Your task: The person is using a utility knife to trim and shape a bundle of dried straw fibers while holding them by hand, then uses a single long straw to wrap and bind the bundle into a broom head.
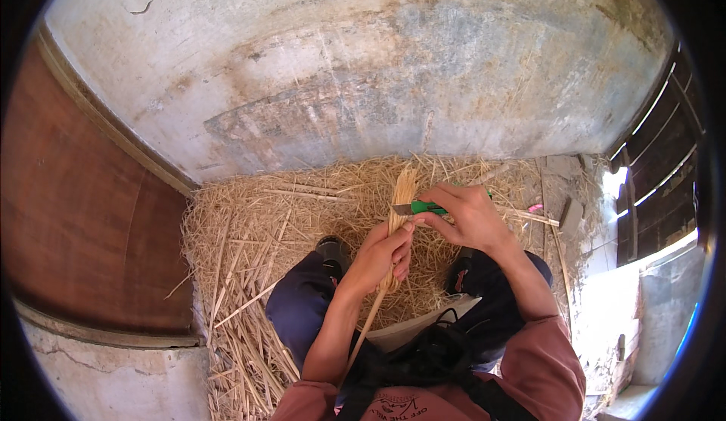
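Left hand [383,253]: grip clamped round yellow straw bundle [405,187].
Right hand [470,215]: clamped on green-handled metal knife [426,207].
Blade [402,209]: slip could nick left hand.

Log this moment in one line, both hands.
left hand: grips straw bundle | right hand: holds green-handled knife, blade at bundle | below: loose straw

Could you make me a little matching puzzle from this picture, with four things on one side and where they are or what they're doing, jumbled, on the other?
Things:
1. Left hand
2. Right hand
3. Loose straw
4. Large panel

Places and states:
A. Scattered around the dark shoes
B. Gripping the green-handled cutter
C. Brown, along the picture's left side
D. Closed around the straw bundle

Right pairs: 1-D, 2-B, 3-A, 4-C
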{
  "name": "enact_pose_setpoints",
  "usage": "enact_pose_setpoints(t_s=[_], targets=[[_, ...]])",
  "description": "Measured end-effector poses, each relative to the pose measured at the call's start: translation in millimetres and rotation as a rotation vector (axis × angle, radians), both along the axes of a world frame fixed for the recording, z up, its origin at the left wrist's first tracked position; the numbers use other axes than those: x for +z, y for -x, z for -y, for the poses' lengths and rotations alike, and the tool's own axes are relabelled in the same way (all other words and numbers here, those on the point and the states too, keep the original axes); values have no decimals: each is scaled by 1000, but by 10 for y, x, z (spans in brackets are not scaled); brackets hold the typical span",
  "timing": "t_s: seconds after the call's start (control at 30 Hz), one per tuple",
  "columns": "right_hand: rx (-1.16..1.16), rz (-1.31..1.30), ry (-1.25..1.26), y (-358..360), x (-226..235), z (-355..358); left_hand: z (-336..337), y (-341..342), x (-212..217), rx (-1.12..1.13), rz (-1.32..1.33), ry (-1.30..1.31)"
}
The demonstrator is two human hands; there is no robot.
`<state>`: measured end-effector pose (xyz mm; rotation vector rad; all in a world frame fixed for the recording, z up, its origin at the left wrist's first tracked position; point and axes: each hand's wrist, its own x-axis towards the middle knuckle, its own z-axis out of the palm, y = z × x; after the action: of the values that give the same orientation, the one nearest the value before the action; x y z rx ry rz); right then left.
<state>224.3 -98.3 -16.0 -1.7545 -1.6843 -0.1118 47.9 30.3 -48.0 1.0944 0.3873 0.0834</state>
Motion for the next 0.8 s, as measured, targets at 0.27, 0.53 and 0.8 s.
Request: enact_pose_setpoints(t_s=[0.27,0.53,0.8], targets=[[-350,-50,-229,-488,33,-16,28,44,35,-55,8,39],[108,8,-56,-63,12,-3,13,32,23,25,-8,2],[16,44,-78,-9,-61,-51,-26,49,21,18,-4,19]])
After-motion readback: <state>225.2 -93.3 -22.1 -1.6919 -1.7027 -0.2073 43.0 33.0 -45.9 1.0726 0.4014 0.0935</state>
